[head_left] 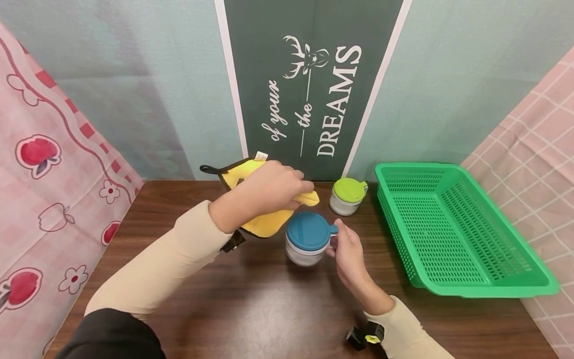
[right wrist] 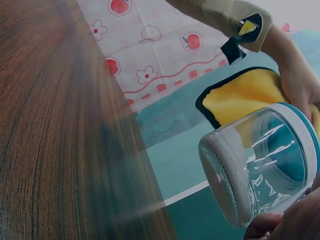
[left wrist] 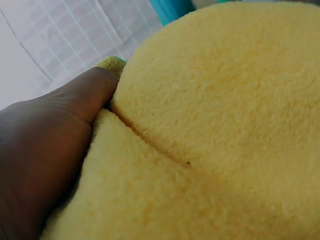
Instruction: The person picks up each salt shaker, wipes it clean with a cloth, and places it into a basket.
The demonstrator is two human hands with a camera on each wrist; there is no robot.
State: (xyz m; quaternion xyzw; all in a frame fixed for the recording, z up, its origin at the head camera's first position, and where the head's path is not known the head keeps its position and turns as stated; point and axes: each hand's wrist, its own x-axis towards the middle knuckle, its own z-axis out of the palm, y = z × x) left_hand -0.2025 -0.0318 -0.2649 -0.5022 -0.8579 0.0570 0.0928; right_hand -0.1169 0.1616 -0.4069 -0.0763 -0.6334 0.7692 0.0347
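A yellow cloth with dark edging (head_left: pixel 269 224) is bunched in my left hand (head_left: pixel 275 187), whose fingers grip it just behind the blue-lidded jar. In the left wrist view the fluffy cloth (left wrist: pixel 215 110) fills most of the picture, with the thumb (left wrist: pixel 85 95) pressed along it. My right hand (head_left: pixel 350 254) pinches the clear glass jar (head_left: pixel 305 257) at the tab of its blue lid (head_left: pixel 308 231). From the right wrist, the jar (right wrist: pixel 255 155) shows its base, held up off the tabletop, with something white low inside.
Behind to the right stands a similar jar with a lime-green lid (head_left: pixel 350 190). A green perforated plastic basket (head_left: pixel 405 249) occupies the right side of the wooden table (head_left: pixel 269 319). Printed curtains (head_left: pixel 179 89) hang along the back and sides.
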